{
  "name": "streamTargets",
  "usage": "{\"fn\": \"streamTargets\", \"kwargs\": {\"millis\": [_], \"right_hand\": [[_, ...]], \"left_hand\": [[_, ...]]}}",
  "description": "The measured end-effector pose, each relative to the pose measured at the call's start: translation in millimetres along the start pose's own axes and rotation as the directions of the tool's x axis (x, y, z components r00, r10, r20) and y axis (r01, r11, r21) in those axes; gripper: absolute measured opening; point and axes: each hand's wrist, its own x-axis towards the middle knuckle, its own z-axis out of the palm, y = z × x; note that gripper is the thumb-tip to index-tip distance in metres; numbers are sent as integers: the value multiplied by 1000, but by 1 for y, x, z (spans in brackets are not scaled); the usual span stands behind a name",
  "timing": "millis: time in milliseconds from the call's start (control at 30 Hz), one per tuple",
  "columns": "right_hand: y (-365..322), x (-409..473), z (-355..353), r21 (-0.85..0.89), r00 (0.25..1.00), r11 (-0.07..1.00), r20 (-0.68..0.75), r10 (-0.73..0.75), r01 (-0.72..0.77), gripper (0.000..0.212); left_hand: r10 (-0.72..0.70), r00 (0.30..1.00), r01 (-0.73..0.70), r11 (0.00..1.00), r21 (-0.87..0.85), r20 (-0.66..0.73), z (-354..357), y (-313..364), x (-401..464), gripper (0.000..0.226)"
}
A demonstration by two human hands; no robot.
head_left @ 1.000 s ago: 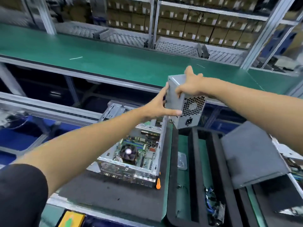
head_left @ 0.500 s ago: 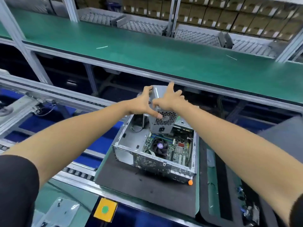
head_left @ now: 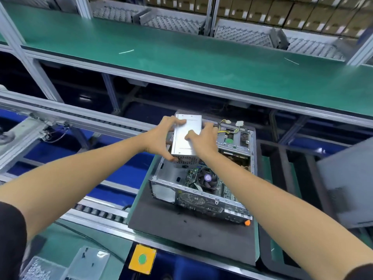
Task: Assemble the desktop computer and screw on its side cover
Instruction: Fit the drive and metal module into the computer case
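Here the open computer case (head_left: 201,178) lies on its side on a dark mat (head_left: 191,237), its top face uncovered, and inside it sits a green circuit board with a round cooling fan (head_left: 207,178) just below and nearer the person than the gripped box. Toward the far right corner of the case, to the right of the hands, a metal drive cage (head_left: 234,138) holds a round green sticker, and a bundle of yellow and black wires (head_left: 228,128) with white plugs rises just beyond it. The power supply (head_left: 186,136), a plain silver metal box with a perforated near face, sits at the far left corner of the case, tilted slightly with its near end lower; whether it rests fully seated or is partly lifted cannot be told. The left hand (head_left: 161,136) grips its left side, fingers reaching over the far top edge and the thumb curled under the near lower corner. The right hand (head_left: 203,138) grips the right side, fingers bent on the top face and over the right edge. Both forearms stretch forward and inward from the lower corners, with dark sleeves at the elbows. Well to the right of the hands, a grey side cover (head_left: 347,184) leans on black trays (head_left: 286,178). Near the person, below the mat, is a yellow button box (head_left: 143,259) with a green button.
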Motion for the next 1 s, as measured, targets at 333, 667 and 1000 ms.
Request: {"fn": "streamTargets", "kwargs": {"millis": [333, 667, 1000], "right_hand": [[22, -21, 39, 661, 981, 726, 119, 151, -192, 53], [45, -18, 46, 637, 955, 712, 171, 244, -296, 50], [77, -17, 82, 637, 895, 634, 239, 377, -438, 43]], "left_hand": [[9, 987, -25, 994, 103, 160, -13, -7, -20, 122], [-40, 955, -19, 980, 198, 293, -1, -8, -17, 122], [-144, 919, -26, 907, 421, 366, 6, -28, -16, 118]]}}
